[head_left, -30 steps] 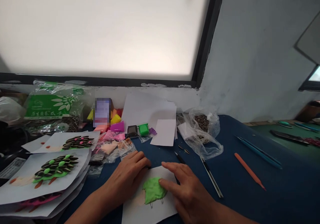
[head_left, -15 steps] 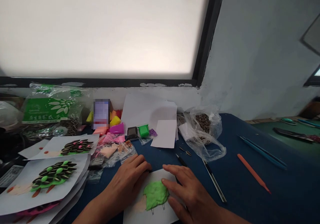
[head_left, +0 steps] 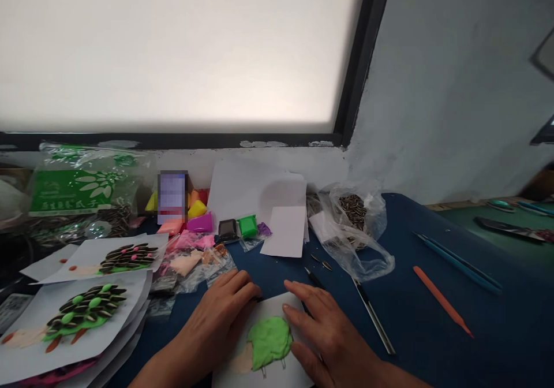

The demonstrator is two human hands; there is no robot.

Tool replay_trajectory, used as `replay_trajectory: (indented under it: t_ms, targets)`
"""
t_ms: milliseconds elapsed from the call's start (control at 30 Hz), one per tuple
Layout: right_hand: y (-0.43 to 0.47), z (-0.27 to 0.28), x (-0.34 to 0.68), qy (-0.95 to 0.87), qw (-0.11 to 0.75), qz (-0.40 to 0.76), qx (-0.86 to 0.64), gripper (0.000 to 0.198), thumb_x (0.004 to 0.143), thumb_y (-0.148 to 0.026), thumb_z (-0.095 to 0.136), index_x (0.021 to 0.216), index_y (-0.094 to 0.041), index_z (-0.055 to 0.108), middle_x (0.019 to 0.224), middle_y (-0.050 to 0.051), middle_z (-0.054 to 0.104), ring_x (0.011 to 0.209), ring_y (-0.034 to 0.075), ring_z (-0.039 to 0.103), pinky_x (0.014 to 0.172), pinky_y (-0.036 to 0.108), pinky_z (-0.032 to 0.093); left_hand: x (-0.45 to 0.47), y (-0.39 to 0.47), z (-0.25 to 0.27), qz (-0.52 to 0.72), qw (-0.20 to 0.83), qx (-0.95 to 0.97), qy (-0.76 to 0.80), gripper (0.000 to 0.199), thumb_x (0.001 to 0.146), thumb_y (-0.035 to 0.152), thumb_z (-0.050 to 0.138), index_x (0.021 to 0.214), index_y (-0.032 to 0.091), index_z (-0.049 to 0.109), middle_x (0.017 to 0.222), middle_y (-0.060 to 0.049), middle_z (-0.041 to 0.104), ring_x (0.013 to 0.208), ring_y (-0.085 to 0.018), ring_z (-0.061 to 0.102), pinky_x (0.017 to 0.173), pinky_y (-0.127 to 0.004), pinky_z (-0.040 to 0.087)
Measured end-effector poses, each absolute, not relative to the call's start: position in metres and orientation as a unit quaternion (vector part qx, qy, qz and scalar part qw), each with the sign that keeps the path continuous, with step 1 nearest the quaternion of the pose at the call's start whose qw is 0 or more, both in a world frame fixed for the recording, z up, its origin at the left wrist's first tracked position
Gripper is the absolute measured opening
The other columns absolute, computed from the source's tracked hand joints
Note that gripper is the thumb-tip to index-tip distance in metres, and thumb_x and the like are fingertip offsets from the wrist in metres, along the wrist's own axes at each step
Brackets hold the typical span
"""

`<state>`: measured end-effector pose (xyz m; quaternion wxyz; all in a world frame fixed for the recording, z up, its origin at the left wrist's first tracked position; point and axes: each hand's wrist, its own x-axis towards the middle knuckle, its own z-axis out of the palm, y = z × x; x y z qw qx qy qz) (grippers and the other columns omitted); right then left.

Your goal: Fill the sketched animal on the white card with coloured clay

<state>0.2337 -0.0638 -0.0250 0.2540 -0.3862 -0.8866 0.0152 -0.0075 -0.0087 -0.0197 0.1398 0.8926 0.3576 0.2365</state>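
Note:
A flat, bumpy patch of bright green clay (head_left: pixel 270 342) lies on a small sheet of white paper (head_left: pixel 262 379) in front of me. To its lower left is a pale peach clay patch (head_left: pixel 243 360), and short pencilled legs show under the green. My left hand (head_left: pixel 223 313) rests bent over the paper's upper left edge, fingers together, thumb and fingertips mostly hidden. My right hand (head_left: pixel 324 333) has its fingers apart, with fingertips at the right edge of the green clay. A pen (head_left: pixel 374 317) and a dark-tipped one (head_left: pixel 314 278) lie beyond it.
Finished hedgehog pictures (head_left: pixel 86 313) with seeds are stacked at left. Clay packets (head_left: pixel 199 241) and leaning white paper (head_left: pixel 246 186) stand behind. A plastic bag of seeds (head_left: pixel 355 220), an orange tool (head_left: pixel 444 301) and blue tweezers (head_left: pixel 459 264) lie rightward.
The view has shifted very slightly. Both hands stay in nearly the same place around the green clay, and nothing has been picked up or let go.

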Motion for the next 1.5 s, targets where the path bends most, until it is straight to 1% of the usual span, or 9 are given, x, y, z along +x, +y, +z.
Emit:
replay_trajectory:
  t_ms: [233, 333, 467, 700, 867, 1000, 1133, 1367, 1500]
  targets:
    - [-0.065, -0.019, 0.234, -0.904, 0.234, -0.024, -0.356, 0.035, 0.099, -0.039, 0.048, 0.116, -0.014, 0.066, 0.140, 0.018, 0.056, 0.129, 0.032, 0.052, 0.104, 0.045, 0.045, -0.007, -0.011, -0.020, 0.240, 0.134, 0.891, 0.362, 0.025, 0.101, 0.017, 0.036, 0.098, 0.022, 0.061, 0.089, -0.005, 0.058, 0.082, -0.021, 0.052, 0.073, -0.034, 0.041]
    - [-0.065, -0.022, 0.233, -0.905, 0.234, -0.037, -0.353, 0.040, 0.099, -0.039, 0.047, 0.124, -0.012, 0.061, 0.141, 0.020, 0.054, 0.130, 0.032, 0.051, 0.104, 0.045, 0.045, -0.006, -0.010, -0.020, 0.241, 0.133, 0.891, 0.361, 0.025, 0.101, 0.018, 0.036, 0.098, 0.022, 0.061, 0.089, -0.005, 0.058, 0.081, -0.021, 0.052, 0.072, -0.034, 0.041]
    - [-0.063, -0.029, 0.233, -0.902, 0.244, -0.041, -0.354, 0.050, 0.100, -0.046, 0.042, 0.134, -0.012, 0.055, 0.144, 0.022, 0.050, 0.132, 0.035, 0.048, 0.104, 0.049, 0.044, -0.007, -0.010, -0.019, 0.241, 0.133, 0.891, 0.362, 0.026, 0.101, 0.017, 0.036, 0.099, 0.022, 0.061, 0.090, -0.006, 0.058, 0.082, -0.022, 0.052, 0.072, -0.034, 0.041]
    - [-0.062, -0.028, 0.235, -0.919, 0.191, -0.009, -0.346, 0.048, 0.096, -0.048, 0.051, 0.130, -0.014, 0.058, 0.147, 0.021, 0.047, 0.138, 0.037, 0.039, 0.106, 0.054, 0.040, -0.006, -0.012, -0.020, 0.234, 0.125, 0.894, 0.361, 0.026, 0.101, 0.016, 0.035, 0.099, 0.021, 0.061, 0.090, -0.006, 0.057, 0.081, -0.022, 0.051, 0.072, -0.034, 0.039]
    - [-0.062, -0.025, 0.232, -0.895, 0.245, -0.002, -0.373, 0.048, 0.098, -0.050, 0.043, 0.126, -0.015, 0.061, 0.145, 0.021, 0.049, 0.138, 0.037, 0.041, 0.106, 0.056, 0.040, -0.006, -0.012, -0.020, 0.225, 0.120, 0.898, 0.359, 0.025, 0.100, 0.015, 0.037, 0.099, 0.021, 0.061, 0.090, -0.006, 0.057, 0.082, -0.022, 0.051, 0.072, -0.034, 0.039]
    - [-0.062, -0.019, 0.229, -0.902, 0.192, 0.029, -0.385, 0.045, 0.098, -0.047, 0.047, 0.131, -0.019, 0.059, 0.147, 0.020, 0.048, 0.137, 0.036, 0.042, 0.105, 0.054, 0.042, -0.006, -0.011, -0.019, 0.229, 0.118, 0.896, 0.361, 0.025, 0.101, 0.016, 0.036, 0.099, 0.021, 0.061, 0.089, -0.005, 0.057, 0.082, -0.022, 0.051, 0.072, -0.033, 0.039]
    - [-0.061, -0.030, 0.228, -0.891, 0.223, 0.021, -0.395, 0.044, 0.099, -0.048, 0.043, 0.126, -0.018, 0.062, 0.149, 0.017, 0.046, 0.140, 0.037, 0.037, 0.108, 0.055, 0.037, -0.005, -0.012, -0.017, 0.216, 0.111, 0.900, 0.362, 0.025, 0.100, 0.014, 0.037, 0.100, 0.021, 0.061, 0.089, -0.006, 0.058, 0.081, -0.022, 0.051, 0.072, -0.033, 0.039]
    - [-0.058, -0.038, 0.222, -0.892, 0.243, 0.008, -0.380, 0.047, 0.099, -0.049, 0.043, 0.133, -0.020, 0.058, 0.151, 0.017, 0.043, 0.140, 0.036, 0.038, 0.108, 0.054, 0.038, -0.005, -0.012, -0.017, 0.203, 0.102, 0.902, 0.367, 0.024, 0.098, 0.012, 0.038, 0.101, 0.021, 0.061, 0.090, -0.006, 0.057, 0.081, -0.022, 0.050, 0.073, -0.034, 0.039]
    - [-0.059, -0.036, 0.218, -0.889, 0.244, 0.030, -0.385, 0.046, 0.099, -0.052, 0.042, 0.127, -0.022, 0.062, 0.150, 0.016, 0.045, 0.140, 0.035, 0.038, 0.108, 0.054, 0.038, -0.004, -0.011, -0.014, 0.196, 0.105, 0.904, 0.366, 0.024, 0.098, 0.013, 0.038, 0.099, 0.020, 0.061, 0.090, -0.006, 0.057, 0.081, -0.022, 0.050, 0.071, -0.034, 0.039]
